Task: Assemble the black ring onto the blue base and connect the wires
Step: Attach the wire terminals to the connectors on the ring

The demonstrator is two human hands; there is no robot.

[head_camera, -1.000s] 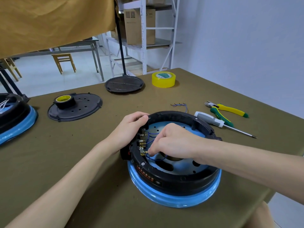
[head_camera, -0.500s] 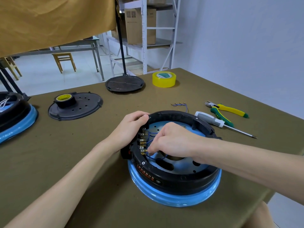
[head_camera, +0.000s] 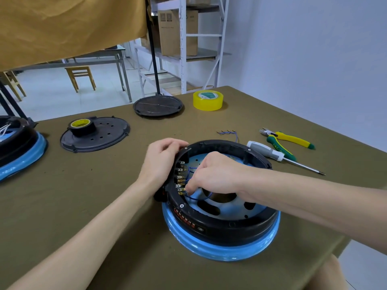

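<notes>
Blue base (head_camera: 219,250): sat on the olive table (head_camera: 83,206) nearest me, its rim showing all round beneath the ring
Black ring (head_camera: 230,229): already seated on the base; I judged the mounting step done
Right hand (head_camera: 211,174): reached inside the ring, fingertips drawn together and pinching a blue wire (head_camera: 196,198) at the lowest of the brass terminals (head_camera: 181,181) on the left inner wall
Left hand (head_camera: 162,162): fingers curled over the ring's outer left rim, steadying it beside the terminals
Step in hand: connecting the wires, by my reading
Next move: would call for pushing the connector square onto its tab while the left hand braced the ring
Spare wires (head_camera: 227,133): lay loose beyond the ring
Screwdriver (head_camera: 270,152): just beside the ring's far right, untouched
Pliers (head_camera: 287,139): behind the screwdriver, untouched
</notes>
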